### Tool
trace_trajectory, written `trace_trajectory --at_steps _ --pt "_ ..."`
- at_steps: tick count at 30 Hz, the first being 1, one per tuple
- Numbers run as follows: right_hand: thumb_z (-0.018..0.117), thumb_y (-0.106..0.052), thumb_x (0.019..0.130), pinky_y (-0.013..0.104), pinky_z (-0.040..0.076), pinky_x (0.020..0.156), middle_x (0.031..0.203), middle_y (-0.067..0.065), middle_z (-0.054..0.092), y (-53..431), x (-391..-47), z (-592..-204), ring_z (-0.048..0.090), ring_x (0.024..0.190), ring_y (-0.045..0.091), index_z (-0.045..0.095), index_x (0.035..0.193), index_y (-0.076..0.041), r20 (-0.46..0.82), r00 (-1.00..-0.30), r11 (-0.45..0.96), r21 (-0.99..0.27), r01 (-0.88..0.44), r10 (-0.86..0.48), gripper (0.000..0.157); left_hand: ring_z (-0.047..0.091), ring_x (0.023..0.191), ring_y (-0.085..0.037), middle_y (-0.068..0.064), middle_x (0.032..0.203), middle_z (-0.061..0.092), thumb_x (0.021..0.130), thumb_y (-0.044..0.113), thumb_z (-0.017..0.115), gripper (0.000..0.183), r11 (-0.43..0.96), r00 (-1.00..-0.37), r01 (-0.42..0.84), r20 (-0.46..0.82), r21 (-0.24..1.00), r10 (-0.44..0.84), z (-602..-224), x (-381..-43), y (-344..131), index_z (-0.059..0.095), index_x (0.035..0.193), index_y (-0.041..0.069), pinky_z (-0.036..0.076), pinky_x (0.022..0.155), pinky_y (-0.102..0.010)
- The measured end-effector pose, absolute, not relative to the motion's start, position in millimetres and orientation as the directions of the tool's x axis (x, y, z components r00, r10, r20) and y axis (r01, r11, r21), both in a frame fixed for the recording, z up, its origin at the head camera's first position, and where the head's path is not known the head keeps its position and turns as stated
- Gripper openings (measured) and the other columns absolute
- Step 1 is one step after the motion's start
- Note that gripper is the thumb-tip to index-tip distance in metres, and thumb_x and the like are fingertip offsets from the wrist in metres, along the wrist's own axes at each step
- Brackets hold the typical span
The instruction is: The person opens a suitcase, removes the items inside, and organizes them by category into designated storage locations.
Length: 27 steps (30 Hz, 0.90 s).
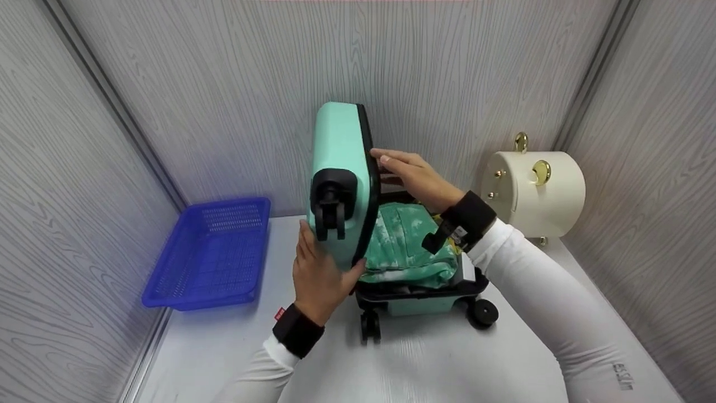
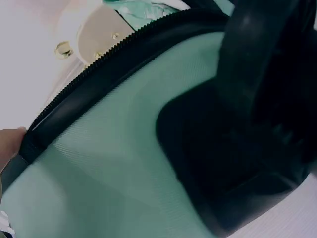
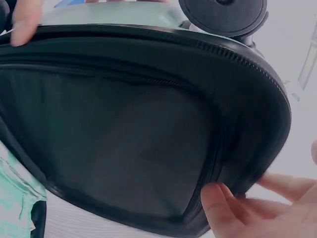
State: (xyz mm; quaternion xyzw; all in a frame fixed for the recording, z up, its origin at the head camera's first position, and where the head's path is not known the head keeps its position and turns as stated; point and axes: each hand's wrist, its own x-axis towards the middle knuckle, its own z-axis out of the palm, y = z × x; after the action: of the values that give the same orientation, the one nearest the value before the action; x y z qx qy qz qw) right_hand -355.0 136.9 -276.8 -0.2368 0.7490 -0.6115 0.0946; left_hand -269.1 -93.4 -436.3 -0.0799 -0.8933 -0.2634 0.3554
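A mint-green suitcase stands open on the table, its lid (image 1: 338,140) raised nearly upright. My left hand (image 1: 321,280) grips the lid's lower corner below a black wheel (image 1: 330,204), thumb on the black rim and fingers on the shell. My right hand (image 1: 417,176) reaches to the rim from the other side with its fingers stretched out. In the right wrist view, its fingertips (image 3: 215,198) touch the dark lining (image 3: 129,144) near the zipped edge. Folded green-and-white cloth (image 1: 405,240) fills the suitcase base (image 1: 422,305).
A blue perforated basket (image 1: 215,285) stands left of the suitcase. A cream rounded case (image 1: 551,196) with gold fittings sits at the back right. Wood-grain panels (image 1: 425,67) enclose the white table (image 1: 391,369) at the back and both sides.
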Motion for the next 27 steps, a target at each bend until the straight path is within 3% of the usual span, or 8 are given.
trace_trajectory --at_steps 7,10,14,17,21,23,25,27 --pt "0.038 -0.021 0.119 0.056 0.035 0.129 0.175 0.024 0.032 157.9 -356.4 -310.6 0.041 0.157 0.042 0.029 0.169 0.002 0.135 -0.9 0.226 -0.943 -0.245 -0.414 0.055 0.056 0.138 -0.049 -0.035 0.167 0.032 0.08 0.038 0.091 0.125 0.741 -0.761 0.363 0.639 0.566 -0.116 -435.1 -270.8 -117.0 0.011 0.169 0.001 0.064 0.08 -0.061" --pt "0.046 -0.019 0.118 0.058 0.04 0.125 0.174 0.024 0.036 166.0 -350.6 -334.3 0.045 0.154 0.043 0.033 0.168 0.001 0.11 -0.907 0.341 -0.903 -0.262 -0.406 0.056 0.064 0.119 -0.038 -0.025 0.171 0.03 0.08 0.033 0.093 0.127 0.694 -0.736 0.407 0.663 0.594 -0.136 -439.1 -271.1 -131.2 0.007 0.171 0.011 0.061 0.062 -0.05" --pt "0.058 -0.018 0.113 0.059 0.048 0.119 0.167 0.022 0.047 174.2 -338.4 -368.6 0.052 0.149 0.045 0.047 0.162 -0.002 0.081 -0.903 0.478 -0.827 -0.297 -0.422 0.052 0.062 0.127 -0.035 -0.021 0.173 0.025 0.08 0.028 0.094 0.127 0.628 -0.738 0.423 0.65 0.653 -0.178 -444.3 -270.3 -145.7 0.007 0.171 0.014 0.061 0.086 -0.049" --pt "0.064 -0.017 0.11 0.059 0.052 0.113 0.153 0.024 0.062 178.1 -328.8 -396.4 0.061 0.139 0.046 0.062 0.149 0.001 0.091 -0.872 0.532 -0.76 -0.372 -0.48 0.043 0.05 0.147 -0.037 -0.022 0.174 0.022 0.083 0.026 0.093 0.123 0.589 -0.765 0.395 0.608 0.706 -0.215 -449.4 -268.6 -153.4 0.009 0.171 0.01 0.051 0.112 -0.056" --pt "0.069 -0.016 0.107 0.057 0.059 0.102 0.13 0.025 0.075 181.1 -315.5 -434.9 0.073 0.118 0.041 0.074 0.131 0.004 0.112 -0.815 0.557 -0.676 -0.482 -0.568 0.032 0.047 0.15 -0.041 -0.024 0.175 0.019 0.086 0.026 0.09 0.122 0.553 -0.783 0.352 0.561 0.755 -0.268 -458.4 -266.7 -161.9 0.005 0.172 0.008 0.047 0.116 -0.059" --pt "0.072 -0.015 0.105 0.048 0.062 0.09 0.11 0.02 0.08 182.2 -310.6 -452.5 0.076 0.097 0.031 0.08 0.118 0.002 0.111 -0.791 0.555 -0.654 -0.514 -0.602 0.023 0.048 0.15 -0.041 -0.023 0.177 0.017 0.087 0.026 0.09 0.124 0.537 -0.785 0.339 0.547 0.772 -0.29 -463.0 -266.2 -165.0 0.003 0.172 0.009 0.047 0.116 -0.058" --pt "0.075 -0.014 0.103 0.034 0.056 0.073 0.085 0.009 0.075 183.8 -306.9 -468.3 0.067 0.074 0.018 0.081 0.098 -0.002 0.106 -0.768 0.551 -0.637 -0.54 -0.631 0.014 0.047 0.151 -0.04 -0.021 0.178 0.015 0.087 0.027 0.09 0.125 0.521 -0.787 0.328 0.533 0.788 -0.311 -467.7 -266.0 -167.4 0.001 0.172 0.01 0.044 0.119 -0.057" --pt "0.077 -0.012 0.101 0.027 0.04 0.063 0.068 -0.001 0.056 186.7 -304.0 -481.7 0.048 0.061 0.008 0.072 0.08 -0.005 0.099 -0.751 0.555 -0.612 -0.564 -0.653 0.022 0.048 0.15 -0.04 -0.021 0.178 0.016 0.086 0.027 0.091 0.125 0.507 -0.787 0.318 0.521 0.801 -0.33 -472.0 -265.9 -168.5 0.001 0.172 0.01 0.044 0.12 -0.057"
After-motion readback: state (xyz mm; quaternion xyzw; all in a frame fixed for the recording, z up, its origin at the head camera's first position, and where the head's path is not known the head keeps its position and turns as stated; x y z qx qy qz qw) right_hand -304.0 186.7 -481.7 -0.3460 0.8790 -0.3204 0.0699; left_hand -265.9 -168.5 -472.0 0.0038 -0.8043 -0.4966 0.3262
